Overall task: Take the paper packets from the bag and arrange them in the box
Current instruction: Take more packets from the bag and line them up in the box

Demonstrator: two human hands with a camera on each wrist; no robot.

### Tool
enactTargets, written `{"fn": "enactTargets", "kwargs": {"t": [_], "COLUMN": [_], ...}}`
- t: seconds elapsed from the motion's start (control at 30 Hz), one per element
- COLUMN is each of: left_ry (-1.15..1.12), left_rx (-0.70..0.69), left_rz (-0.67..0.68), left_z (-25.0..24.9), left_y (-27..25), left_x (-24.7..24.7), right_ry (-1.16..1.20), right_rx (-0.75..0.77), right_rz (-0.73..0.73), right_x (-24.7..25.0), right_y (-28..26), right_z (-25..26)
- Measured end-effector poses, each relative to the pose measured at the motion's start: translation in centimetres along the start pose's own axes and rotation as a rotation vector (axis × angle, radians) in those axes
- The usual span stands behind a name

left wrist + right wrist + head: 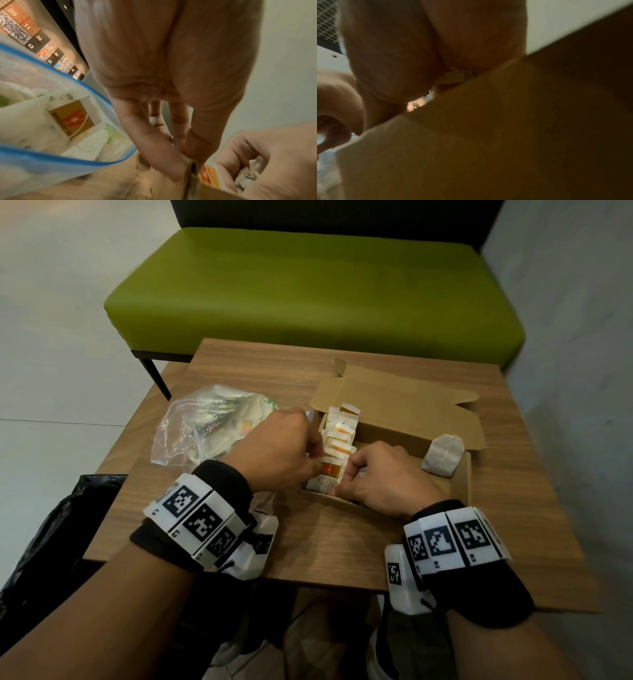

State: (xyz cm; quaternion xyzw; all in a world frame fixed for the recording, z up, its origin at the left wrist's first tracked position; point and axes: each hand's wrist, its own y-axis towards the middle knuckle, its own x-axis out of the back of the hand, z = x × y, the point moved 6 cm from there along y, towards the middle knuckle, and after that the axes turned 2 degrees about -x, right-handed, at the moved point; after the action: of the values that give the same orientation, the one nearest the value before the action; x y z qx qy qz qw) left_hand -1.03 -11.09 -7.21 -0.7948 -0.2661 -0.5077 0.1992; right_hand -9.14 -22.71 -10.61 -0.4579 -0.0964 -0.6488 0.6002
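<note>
Plastic bag (205,426) at left on worktop (342,542), mouth toward box, some paper packets (56,121) inside. Left hand (277,450) at near-left corner of cardboard box (411,436), fingertips pinched on edge of a packet (329,470) at near end of upright row (339,433). Right hand (380,474) inside box just beside, fingers curled round a crumpled white packet and bracing the row. One loose packet (442,455) leaning on right wall, apart from row. Best done by easing the pinched packet down upright, label facing as its neighbours, right hand pressing row back for a slot; string tags likely to snag if rushed.
</note>
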Motion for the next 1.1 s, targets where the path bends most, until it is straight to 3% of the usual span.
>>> {"fn": "enactTargets", "kwargs": {"t": [0.3,0.47,0.63,0.8,1.1], "left_ry": [0.021,0.009,-0.07,-0.123,-0.165], "left_rx": [-0.004,0.0,0.074,0.174,0.192], "left_rz": [-0.004,0.004,-0.014,0.004,0.0], "left_z": [0.0,-0.3,0.3,0.5,0.0], "left_y": [0.0,-0.1,-0.1,-0.2,-0.1], "left_x": [-0.2,0.0,0.4,-0.3,-0.6], "right_ry": [0.036,0.409,0.717,0.503,0.355], "right_rx": [0.035,-0.021,-0.173,-0.205,-0.112], "right_rz": [-0.073,-0.185,-0.142,-0.069,-0.232], "right_x": [0.3,1.8,1.7,1.0,1.5], "right_y": [0.0,-0.3,-0.3,-0.3,0.2], "right_z": [-0.1,-1.2,-2.1,-2.8,-1.9]}}
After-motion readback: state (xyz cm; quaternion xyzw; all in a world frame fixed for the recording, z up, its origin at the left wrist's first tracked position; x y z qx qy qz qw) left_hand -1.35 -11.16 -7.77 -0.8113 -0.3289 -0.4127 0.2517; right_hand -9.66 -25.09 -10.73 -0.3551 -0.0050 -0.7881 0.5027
